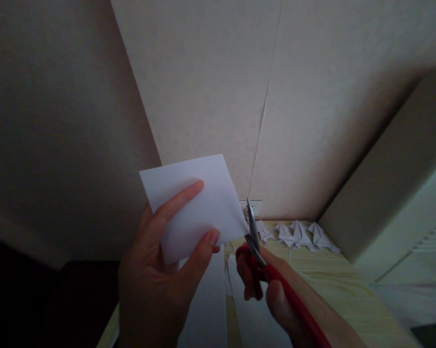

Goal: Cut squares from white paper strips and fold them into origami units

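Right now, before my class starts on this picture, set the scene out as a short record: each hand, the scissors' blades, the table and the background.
Left hand: holds white paper up off the table
Right hand: holds red-handled scissors
Blades: parted, at the paper's lower right corner
Table: pale wood; white sheets below the hands, folded paper pieces near the wall
Background: pale wall with a socket plate

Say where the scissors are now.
In the head view, the scissors are right of centre in the right hand, blades by the white paper.
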Demonstrator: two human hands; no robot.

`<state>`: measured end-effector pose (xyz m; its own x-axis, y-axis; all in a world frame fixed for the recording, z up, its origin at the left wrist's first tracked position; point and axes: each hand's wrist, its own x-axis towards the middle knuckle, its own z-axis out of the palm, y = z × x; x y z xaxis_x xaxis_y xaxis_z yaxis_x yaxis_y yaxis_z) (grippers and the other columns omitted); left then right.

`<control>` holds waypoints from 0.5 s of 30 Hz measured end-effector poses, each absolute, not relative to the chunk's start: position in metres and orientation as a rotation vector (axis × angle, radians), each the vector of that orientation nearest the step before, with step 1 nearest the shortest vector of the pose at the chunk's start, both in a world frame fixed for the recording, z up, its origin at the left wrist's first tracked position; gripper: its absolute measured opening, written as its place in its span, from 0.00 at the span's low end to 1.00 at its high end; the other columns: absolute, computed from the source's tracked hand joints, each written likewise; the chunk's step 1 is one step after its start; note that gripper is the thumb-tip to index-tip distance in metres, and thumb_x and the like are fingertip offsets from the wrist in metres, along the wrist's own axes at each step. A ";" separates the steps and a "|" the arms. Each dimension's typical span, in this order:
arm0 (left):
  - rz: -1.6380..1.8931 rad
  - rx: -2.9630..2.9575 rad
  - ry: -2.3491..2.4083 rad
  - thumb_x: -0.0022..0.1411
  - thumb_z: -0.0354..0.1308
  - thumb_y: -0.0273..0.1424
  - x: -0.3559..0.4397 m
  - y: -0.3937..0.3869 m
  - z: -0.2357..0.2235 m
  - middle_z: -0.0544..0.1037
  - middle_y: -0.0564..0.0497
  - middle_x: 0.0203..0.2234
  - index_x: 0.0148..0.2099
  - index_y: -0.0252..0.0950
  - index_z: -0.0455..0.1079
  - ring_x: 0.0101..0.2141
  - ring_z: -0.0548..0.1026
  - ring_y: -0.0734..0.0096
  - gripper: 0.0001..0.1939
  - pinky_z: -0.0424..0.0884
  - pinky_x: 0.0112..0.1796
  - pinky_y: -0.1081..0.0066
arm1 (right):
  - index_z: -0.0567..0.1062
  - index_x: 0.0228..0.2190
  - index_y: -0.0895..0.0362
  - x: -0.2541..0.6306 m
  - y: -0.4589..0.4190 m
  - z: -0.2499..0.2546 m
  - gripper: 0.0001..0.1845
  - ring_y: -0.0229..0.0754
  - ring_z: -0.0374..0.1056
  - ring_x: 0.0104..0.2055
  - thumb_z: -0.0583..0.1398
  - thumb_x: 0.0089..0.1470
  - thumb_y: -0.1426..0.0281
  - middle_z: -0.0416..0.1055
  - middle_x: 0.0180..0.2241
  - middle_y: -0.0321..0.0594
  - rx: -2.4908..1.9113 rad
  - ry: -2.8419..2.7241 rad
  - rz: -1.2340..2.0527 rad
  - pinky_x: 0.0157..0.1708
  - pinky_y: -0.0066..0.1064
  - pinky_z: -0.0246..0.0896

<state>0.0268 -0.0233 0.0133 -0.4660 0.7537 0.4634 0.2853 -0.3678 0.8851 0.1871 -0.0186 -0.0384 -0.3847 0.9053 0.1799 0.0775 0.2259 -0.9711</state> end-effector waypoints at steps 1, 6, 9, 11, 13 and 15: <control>1.888 1.375 1.512 0.54 0.71 0.32 0.026 -0.024 0.013 0.80 0.60 0.51 0.49 0.57 0.81 0.51 0.80 0.57 0.20 0.82 0.48 0.65 | 0.72 0.31 0.53 0.187 -0.018 -0.038 0.39 0.41 0.63 0.26 0.47 0.53 0.30 0.68 0.26 0.36 -0.939 -1.667 1.261 0.26 0.32 0.61; 1.898 1.361 1.499 0.54 0.71 0.31 0.026 -0.026 0.014 0.81 0.61 0.49 0.48 0.58 0.81 0.50 0.80 0.59 0.20 0.81 0.48 0.66 | 0.73 0.31 0.53 0.186 -0.019 -0.036 0.39 0.41 0.64 0.27 0.48 0.53 0.31 0.68 0.26 0.37 -0.954 -1.656 1.242 0.26 0.32 0.61; 1.916 1.341 1.485 0.52 0.72 0.32 0.026 -0.025 0.014 0.81 0.61 0.49 0.48 0.59 0.81 0.50 0.79 0.61 0.21 0.81 0.49 0.67 | 0.73 0.31 0.54 0.185 -0.020 -0.035 0.40 0.41 0.63 0.27 0.48 0.53 0.31 0.68 0.26 0.37 -0.955 -1.660 1.215 0.26 0.32 0.61; 1.922 1.335 1.485 0.52 0.73 0.33 0.026 -0.025 0.013 0.81 0.61 0.49 0.48 0.59 0.81 0.50 0.79 0.60 0.21 0.81 0.48 0.67 | 0.74 0.30 0.54 0.185 -0.020 -0.034 0.40 0.41 0.63 0.26 0.48 0.53 0.31 0.68 0.25 0.37 -0.983 -1.654 1.188 0.26 0.31 0.61; 1.926 1.354 1.495 0.52 0.73 0.35 0.026 -0.025 0.013 0.81 0.60 0.49 0.48 0.58 0.81 0.50 0.79 0.59 0.20 0.81 0.48 0.65 | 0.73 0.29 0.54 0.185 -0.021 -0.034 0.40 0.41 0.61 0.25 0.48 0.52 0.31 0.66 0.24 0.37 -1.015 -1.650 1.166 0.26 0.31 0.61; 1.921 1.371 1.504 0.52 0.73 0.35 0.026 -0.025 0.014 0.81 0.59 0.49 0.48 0.57 0.81 0.50 0.79 0.58 0.20 0.81 0.48 0.64 | 0.72 0.27 0.53 0.185 -0.022 -0.033 0.38 0.41 0.60 0.25 0.49 0.53 0.31 0.65 0.22 0.36 -1.036 -1.658 1.149 0.26 0.32 0.61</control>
